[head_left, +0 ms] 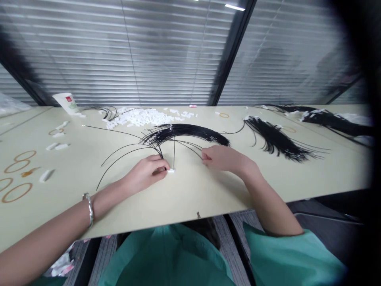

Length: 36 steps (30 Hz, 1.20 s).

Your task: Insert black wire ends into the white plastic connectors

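Note:
My left hand point(150, 171) is closed on a small white connector point(170, 171), whose right end sticks out past the fingertips. Several black wires fan up and left from that hand, and one thin wire point(174, 153) rises straight up from the connector's right end. My right hand point(222, 158) is to the right, thumb and fingers pinched around the end of a thin black wire point(193, 148). Just behind both hands a thick bundle of black wires point(190, 131) lies in an arc on the table.
Loose white connectors point(143, 117) are heaped behind the bundle. A paper cup point(66, 103) leans at the back left, with rubber bands point(17, 192) on the left. More black wire bundles point(276, 139) lie right. The table's front edge point(166, 223) runs before me.

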### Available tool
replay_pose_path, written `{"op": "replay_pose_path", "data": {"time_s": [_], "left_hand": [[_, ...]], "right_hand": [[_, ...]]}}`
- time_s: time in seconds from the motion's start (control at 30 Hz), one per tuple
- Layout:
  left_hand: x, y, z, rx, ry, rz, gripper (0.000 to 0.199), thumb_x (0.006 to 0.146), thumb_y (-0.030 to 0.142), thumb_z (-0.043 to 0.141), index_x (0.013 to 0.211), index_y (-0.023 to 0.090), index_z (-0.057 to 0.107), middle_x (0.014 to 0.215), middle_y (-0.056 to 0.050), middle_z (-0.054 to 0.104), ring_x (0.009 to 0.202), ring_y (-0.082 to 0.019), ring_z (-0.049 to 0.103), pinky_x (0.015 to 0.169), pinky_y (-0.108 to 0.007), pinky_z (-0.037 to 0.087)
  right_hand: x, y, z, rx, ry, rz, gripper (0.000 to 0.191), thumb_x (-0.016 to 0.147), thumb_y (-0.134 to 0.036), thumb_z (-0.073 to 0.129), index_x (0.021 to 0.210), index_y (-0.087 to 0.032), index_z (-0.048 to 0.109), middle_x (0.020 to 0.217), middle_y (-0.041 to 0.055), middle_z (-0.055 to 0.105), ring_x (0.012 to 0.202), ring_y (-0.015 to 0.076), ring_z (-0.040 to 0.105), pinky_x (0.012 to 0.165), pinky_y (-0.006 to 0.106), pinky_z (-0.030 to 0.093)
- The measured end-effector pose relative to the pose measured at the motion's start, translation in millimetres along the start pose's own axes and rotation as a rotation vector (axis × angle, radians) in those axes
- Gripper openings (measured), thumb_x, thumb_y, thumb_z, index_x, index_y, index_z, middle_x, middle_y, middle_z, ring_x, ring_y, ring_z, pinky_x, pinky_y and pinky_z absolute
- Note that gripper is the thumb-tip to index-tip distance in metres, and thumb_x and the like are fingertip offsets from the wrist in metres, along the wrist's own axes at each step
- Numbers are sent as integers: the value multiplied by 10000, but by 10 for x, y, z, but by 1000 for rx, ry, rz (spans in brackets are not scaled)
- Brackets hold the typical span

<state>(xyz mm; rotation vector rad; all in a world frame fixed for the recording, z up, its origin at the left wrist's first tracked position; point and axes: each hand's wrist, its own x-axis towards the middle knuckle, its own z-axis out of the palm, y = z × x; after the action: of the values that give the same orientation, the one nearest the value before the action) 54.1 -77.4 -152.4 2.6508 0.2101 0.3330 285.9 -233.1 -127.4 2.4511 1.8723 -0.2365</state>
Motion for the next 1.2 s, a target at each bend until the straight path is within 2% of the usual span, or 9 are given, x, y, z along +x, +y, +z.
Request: {"op": "replay_pose_path", "data": {"time_s": [0.2, 0.33, 0.43, 0.57, 0.67, 0.8, 0.97, 1.1, 1.2], "left_hand": [[6, 0, -2, -4, 1, -11, 168, 836, 250, 479, 909, 192, 620, 849, -22, 561, 786, -86, 530, 673, -188, 413], [6, 2, -3, -1, -5, -29, 161, 833, 248, 486, 914, 200, 617, 853, -15, 560, 794, -83, 528, 683, -186, 413], [1, -1, 0, 1, -1, -26, 160, 833, 247, 488, 915, 200, 617, 855, -15, 560, 794, -82, 529, 678, -182, 413], [-2, -4, 2, 3, 2, -10, 171, 839, 252, 481, 920, 196, 620, 858, -20, 562, 788, -85, 532, 681, -189, 416], [1, -8, 6, 1, -2, -25, 172, 841, 261, 479, 923, 203, 618, 859, -16, 562, 788, -85, 529, 680, -189, 413], [5, -12, 11, 8, -7, -39, 162, 839, 268, 481, 922, 217, 612, 863, -4, 562, 797, -82, 522, 694, -190, 406], [-3, 4, 4, 2, -12, -54, 163, 843, 274, 475, 919, 223, 611, 864, 2, 560, 787, -76, 519, 679, -185, 396], [-4, -3, 11, 13, -5, -32, 166, 847, 272, 472, 925, 221, 609, 863, 0, 559, 798, -79, 519, 694, -189, 398], [1, -20, 22, 66, 6, 12, 182, 858, 276, 455, 939, 220, 609, 869, -7, 558, 829, -93, 512, 727, -204, 402]], "right_hand": [[1, 45, -34, -276, 40, 335, 131, 830, -26, 499, 884, -66, 613, 827, 149, 532, 810, 239, 542, 658, 262, 378], [31, 44, 13, -326, 29, 325, 258, 779, 52, 432, 903, -68, 625, 855, 156, 538, 839, 269, 548, 672, 296, 402], [102, 110, 42, -225, 125, 315, 146, 779, -24, 481, 828, -66, 611, 790, 135, 533, 773, 246, 547, 648, 280, 394], [203, 374, -13, 188, 540, 297, 68, 786, -128, 516, 771, -97, 575, 708, 67, 519, 676, 151, 512, 615, 226, 371], [239, 611, -111, 782, 819, 164, 77, 803, -163, 502, 823, -105, 549, 771, 56, 530, 656, 95, 491, 589, 179, 379], [230, 776, -223, 1548, 1007, -79, 86, 859, -217, 520, 855, -131, 510, 903, 54, 524, 699, 62, 488, 573, 136, 420], [206, 740, -247, 1949, 942, -234, 106, 904, -211, 534, 1007, -230, 547, 938, 10, 527, 780, 62, 508, 619, 127, 472], [222, 569, -192, 1978, 850, -278, 126, 916, -258, 530, 1040, -236, 543, 1046, -8, 504, 857, 58, 510, 687, 127, 472], [235, 295, -122, 1876, 666, -307, 143, 872, -295, 583, 967, -201, 534, 1075, -7, 491, 870, 65, 512, 740, 145, 461]]}}
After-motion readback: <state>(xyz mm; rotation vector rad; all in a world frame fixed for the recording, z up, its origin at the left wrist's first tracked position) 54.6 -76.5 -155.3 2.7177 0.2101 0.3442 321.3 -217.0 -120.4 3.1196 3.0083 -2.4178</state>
